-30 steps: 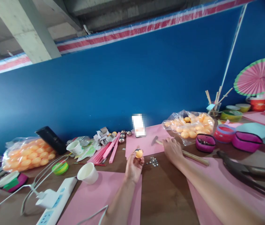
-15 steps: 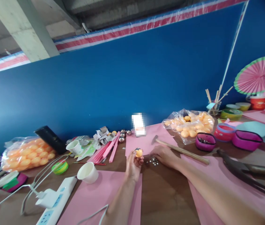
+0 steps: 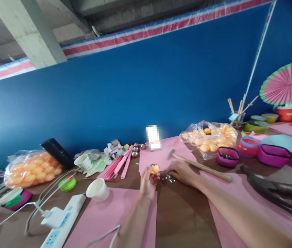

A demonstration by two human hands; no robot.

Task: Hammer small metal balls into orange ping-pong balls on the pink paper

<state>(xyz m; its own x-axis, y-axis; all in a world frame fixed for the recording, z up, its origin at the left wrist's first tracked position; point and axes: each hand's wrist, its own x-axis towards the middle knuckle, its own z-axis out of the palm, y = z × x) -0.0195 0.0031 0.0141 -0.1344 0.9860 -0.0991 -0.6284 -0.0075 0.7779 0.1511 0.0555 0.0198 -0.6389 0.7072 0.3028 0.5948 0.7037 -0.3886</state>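
My left hand [image 3: 147, 184] holds an orange ping-pong ball [image 3: 155, 169] between its fingers, in the middle of the table. Shiny silver pieces cover part of the ball's top. To its right, my right hand [image 3: 181, 172] reaches down with curled fingers at a small pile of shiny metal thumbtacks [image 3: 171, 178]. Its fingertips are mostly hidden, so what they pinch does not show. Beyond my hands lie several silver-covered balls [image 3: 135, 149]. A hammer [image 3: 202, 166] with a wooden handle rests just past my right hand.
Bags of orange balls stand left [image 3: 36, 170] and right [image 3: 214, 137]. A white paper cup [image 3: 97, 190] and a power strip [image 3: 63, 220] are at the left. Purple containers [image 3: 274, 155] and a claw hammer [image 3: 270, 189] lie right. A blue partition [image 3: 125, 89] rises behind the table.
The view has shifted slightly. My left hand still holds the ball, turned a little, and my right hand stays by the thumbtack pile.
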